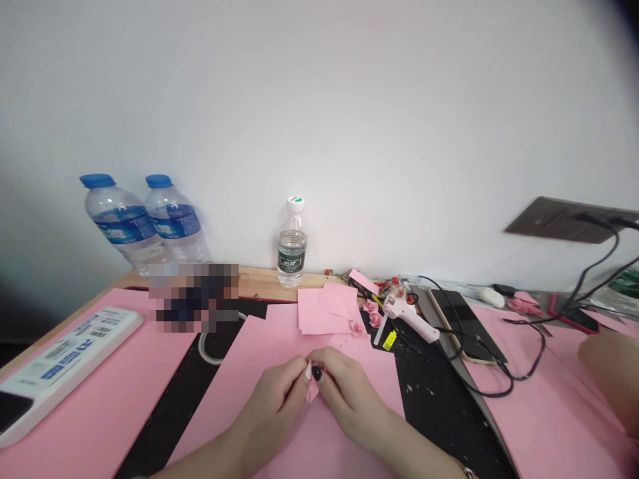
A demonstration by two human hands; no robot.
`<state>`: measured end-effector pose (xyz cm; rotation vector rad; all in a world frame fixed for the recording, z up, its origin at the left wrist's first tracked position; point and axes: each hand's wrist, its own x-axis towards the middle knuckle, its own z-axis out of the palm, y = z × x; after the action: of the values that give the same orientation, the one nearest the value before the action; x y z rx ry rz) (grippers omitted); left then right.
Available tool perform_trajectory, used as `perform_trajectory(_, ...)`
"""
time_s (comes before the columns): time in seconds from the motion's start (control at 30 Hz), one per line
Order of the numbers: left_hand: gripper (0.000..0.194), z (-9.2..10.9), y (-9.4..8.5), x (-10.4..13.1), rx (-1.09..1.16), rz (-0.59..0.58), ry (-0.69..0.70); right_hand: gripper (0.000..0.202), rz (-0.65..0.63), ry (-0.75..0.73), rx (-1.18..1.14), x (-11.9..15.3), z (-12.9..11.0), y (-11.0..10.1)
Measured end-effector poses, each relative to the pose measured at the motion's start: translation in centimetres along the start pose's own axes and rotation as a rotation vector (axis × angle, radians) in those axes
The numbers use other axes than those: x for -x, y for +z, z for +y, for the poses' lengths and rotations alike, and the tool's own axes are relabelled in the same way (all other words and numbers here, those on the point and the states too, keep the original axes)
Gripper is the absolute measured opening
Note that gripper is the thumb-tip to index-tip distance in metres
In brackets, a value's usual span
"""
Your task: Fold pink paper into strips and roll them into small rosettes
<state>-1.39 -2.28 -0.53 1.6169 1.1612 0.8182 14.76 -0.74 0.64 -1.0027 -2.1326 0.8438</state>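
A small folded piece of pink paper [312, 392] is pinched between my two hands, above a large pink sheet [279, 326]. My left hand [274, 402] grips its left side, thumb and fingers together. From the right, my right hand [349, 392] closes on the same piece, its dark-nailed thumb against the paper. Beyond my hands lie square pink sheets [324, 309] and several small pink paper roses [374, 319]. A white glue gun [409, 319] rests to their right.
Two large water bottles [124, 229] and a smaller bottle [291, 256] stand by the wall. A white box [74, 359] lies left. A phone [469, 326] and black cables [484, 392] lie right. Another person's arm [612, 372] reaches in at far right.
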Motion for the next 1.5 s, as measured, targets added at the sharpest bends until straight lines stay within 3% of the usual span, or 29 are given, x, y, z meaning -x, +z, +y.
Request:
perform_trajectory(0.27, 0.031, -0.27, 0.08, 0.19, -0.041, 0.048, -0.023, 0.019, 0.003, 0.044, 0.038, 0.16, -0.11, 0.16)
perform_trajectory(0.6, 0.033, 0.19, -0.23, 0.02, 0.017, 0.002, 0.030, 0.025, -0.015, -0.004, -0.003, 0.20, 0.17, -0.08)
perform_trajectory(0.8, 0.038, -0.51, -0.24, -0.01, 0.179, 0.010, -0.087, 0.026, 0.019, 0.034, -0.151, 0.31, 0.49, -0.10)
perform_trajectory(1.0, 0.041, -0.37, -0.13, -0.12, 0.308, 0.026, -0.164, 0.018, -0.052, 0.068, -0.236, 0.24, 0.54, 0.07)
perform_trajectory(1.27, 0.039, -0.35, -0.17, -0.10, 0.220, 0.035, -0.109, 0.020, -0.012, 0.113, -0.037, 0.34, 0.45, 0.25)
perform_trajectory(1.5, 0.034, -0.19, -0.38, -0.19, 0.052, 0.059, -0.034, 0.018, -0.019, -0.005, 0.112, 0.40, 0.47, 0.06)
